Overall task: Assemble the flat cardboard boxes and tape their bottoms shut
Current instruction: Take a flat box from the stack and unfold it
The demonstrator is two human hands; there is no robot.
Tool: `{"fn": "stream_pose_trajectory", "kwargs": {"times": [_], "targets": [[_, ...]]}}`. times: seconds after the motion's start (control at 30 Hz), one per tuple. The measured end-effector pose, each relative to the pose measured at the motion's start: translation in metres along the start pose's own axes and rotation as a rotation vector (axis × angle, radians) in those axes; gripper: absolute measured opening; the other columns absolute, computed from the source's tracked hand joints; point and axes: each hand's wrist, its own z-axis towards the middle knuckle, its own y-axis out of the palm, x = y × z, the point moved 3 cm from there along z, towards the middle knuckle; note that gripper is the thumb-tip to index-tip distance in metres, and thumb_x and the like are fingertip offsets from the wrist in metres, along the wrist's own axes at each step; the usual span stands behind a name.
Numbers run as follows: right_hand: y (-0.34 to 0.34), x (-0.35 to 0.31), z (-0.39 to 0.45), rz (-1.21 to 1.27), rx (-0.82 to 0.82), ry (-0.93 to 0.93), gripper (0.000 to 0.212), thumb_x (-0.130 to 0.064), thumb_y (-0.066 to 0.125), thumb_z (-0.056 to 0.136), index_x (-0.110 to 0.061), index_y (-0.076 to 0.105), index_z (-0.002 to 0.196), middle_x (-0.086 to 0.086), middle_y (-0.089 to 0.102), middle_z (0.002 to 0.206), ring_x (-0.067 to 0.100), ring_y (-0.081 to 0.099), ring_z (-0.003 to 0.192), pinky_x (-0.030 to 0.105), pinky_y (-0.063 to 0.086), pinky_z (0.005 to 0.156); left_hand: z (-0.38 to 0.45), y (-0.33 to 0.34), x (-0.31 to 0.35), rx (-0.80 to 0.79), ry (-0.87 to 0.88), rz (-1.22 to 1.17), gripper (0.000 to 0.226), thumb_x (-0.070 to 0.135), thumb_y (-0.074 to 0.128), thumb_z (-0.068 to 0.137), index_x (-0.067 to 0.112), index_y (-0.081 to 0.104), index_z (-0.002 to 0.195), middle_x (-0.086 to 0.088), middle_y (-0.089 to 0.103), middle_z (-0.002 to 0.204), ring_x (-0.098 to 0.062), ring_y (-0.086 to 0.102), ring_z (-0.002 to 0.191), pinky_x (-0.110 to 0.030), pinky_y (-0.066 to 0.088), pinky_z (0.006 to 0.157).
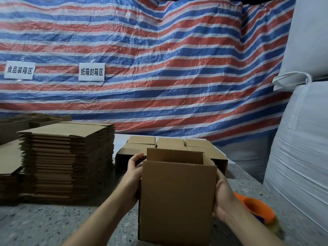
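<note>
An opened-up brown cardboard box [177, 201] stands upright in front of me on the speckled table [53, 224], its top flaps up. My left hand [134, 167] grips its upper left side, fingers curled around the edge. My right hand [223, 197] holds its right side; the fingers are hidden behind the box. A tall stack of flat cardboard boxes [69, 157] sits to the left. An orange tape dispenser [257, 210] lies on the table just right of my right wrist.
Several assembled boxes [170, 144] stand in a group behind the held box. More flat cardboard [8, 166] lies at the far left. Large white sacks [301, 139] rise on the right. A striped tarp [142, 68] with two paper signs hangs behind.
</note>
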Motion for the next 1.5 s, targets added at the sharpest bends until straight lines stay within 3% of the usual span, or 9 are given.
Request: {"fn": "stream_pose_trajectory", "kwargs": {"times": [0.13,0.33,0.77,0.9,1.0,1.1,1.17,1.33,1.5], "targets": [[-0.002,0.003,0.0,0.011,0.022,0.017,0.064,-0.059,0.035,0.101,-0.02,0.083,0.083,0.014,0.078,0.087,0.026,0.076,0.075,0.035,0.059,0.056,-0.004,0.0,-0.001,-0.077,0.05,0.066,0.01,0.013,0.061,0.093,0.021,0.067,0.092,-0.011,0.07,0.08,-0.019,0.065,0.06,-0.028,0.05,0.046],[-0.002,0.002,-0.001,-0.11,0.031,0.059,0.053,-0.035,0.039,0.106,-0.017,0.066,0.064,0.005,0.064,0.059,0.017,0.064,0.05,0.028,0.051,0.047,-0.007,-0.002,-0.001,-0.125,0.061,0.123,0.015,0.019,0.061,0.093,0.022,0.076,0.091,-0.012,0.073,0.085,-0.022,0.068,0.067,-0.031,0.054,0.053],[-0.003,-0.002,0.002,-0.141,-0.009,0.06,0.036,-0.029,0.041,0.106,-0.014,0.063,0.082,0.006,0.068,0.061,0.018,0.066,0.051,0.027,0.052,0.045,-0.01,-0.007,0.006,-0.214,0.056,0.129,0.024,0.03,0.068,0.083,0.016,0.075,0.1,-0.013,0.072,0.088,-0.022,0.068,0.073,-0.03,0.053,0.057],[-0.001,-0.007,0.004,-0.12,-0.022,0.015,0.024,-0.027,0.043,0.105,-0.023,0.067,0.105,0.008,0.075,0.074,0.019,0.072,0.06,0.03,0.055,0.049,-0.009,-0.007,0.006,-0.19,0.091,0.181,0.026,0.037,0.067,0.079,0.018,0.077,0.094,-0.012,0.072,0.086,-0.022,0.068,0.072,-0.031,0.054,0.06],[-0.001,-0.008,0.005,-0.094,-0.03,0.022,0.025,-0.028,0.043,0.105,-0.02,0.066,0.108,0.006,0.074,0.07,0.018,0.072,0.058,0.028,0.055,0.048,-0.008,-0.006,0.003,-0.167,0.126,0.26,0.04,0.055,0.052,0.085,0.026,0.078,0.093,-0.006,0.074,0.09,-0.019,0.069,0.08,-0.032,0.053,0.07],[-0.001,-0.006,0.005,-0.077,-0.029,0.046,0.025,-0.029,0.042,0.105,-0.017,0.064,0.098,0.005,0.072,0.065,0.017,0.07,0.055,0.026,0.054,0.046,-0.005,-0.011,0.0,-0.235,0.089,0.249,0.075,0.078,0.026,0.083,0.028,0.074,0.111,-0.002,0.071,0.117,-0.018,0.065,0.112,-0.043,0.046,0.098],[-0.002,-0.006,0.006,-0.073,-0.038,0.036,0.026,-0.029,0.042,0.106,-0.017,0.064,0.103,0.005,0.073,0.067,0.017,0.071,0.056,0.027,0.054,0.047,-0.005,-0.014,0.003,-0.327,0.135,0.271,0.09,0.089,0.03,0.074,0.024,0.067,0.124,-0.004,0.066,0.128,-0.021,0.059,0.122,-0.047,0.041,0.105],[-0.003,-0.005,0.008,-0.067,-0.078,0.015,0.025,-0.029,0.044,0.105,-0.017,0.065,0.109,0.006,0.075,0.071,0.018,0.072,0.06,0.028,0.055,0.048,-0.009,-0.014,0.01,-0.367,0.167,0.372,0.072,0.091,0.056,0.058,0.042,0.071,0.108,0.005,0.07,0.117,-0.014,0.064,0.112,-0.03,0.049,0.092],[0.001,-0.008,0.004,-0.056,-0.125,-0.065,0.034,-0.041,0.048,0.097,-0.023,0.068,0.117,0.014,0.077,0.096,0.026,0.075,0.081,0.037,0.06,0.061,-0.006,-0.012,0.007,-0.224,0.193,0.356,0.038,0.062,0.061,0.08,0.031,0.074,0.099,0.004,0.073,0.097,-0.014,0.068,0.09,-0.024,0.052,0.074]]}}
